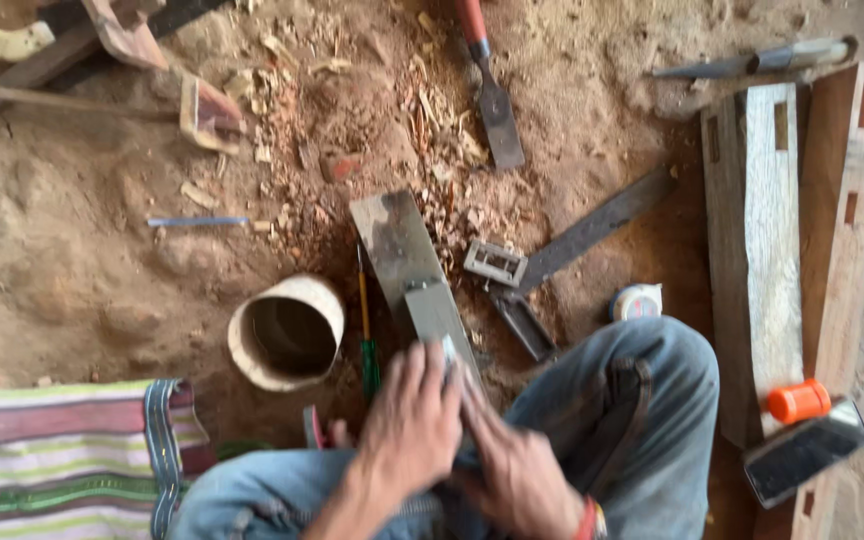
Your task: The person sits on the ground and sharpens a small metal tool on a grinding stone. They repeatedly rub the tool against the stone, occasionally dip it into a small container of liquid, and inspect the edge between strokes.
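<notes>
Below, my left hand [410, 420] and right hand [517, 470] press flat, fingers extended, gripping nothing I can discern, on the grey sharpening stone [422, 275]; cream pot [285, 332] at nine o'clock, chisel [492, 95] at twelve.

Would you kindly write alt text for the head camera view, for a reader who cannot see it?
Seen from above, a seated person's left hand and right hand press down together on a flat grey sharpening stone on a dirt floor. Around it lie a chisel, a white cylinder and wooden boards.
</notes>
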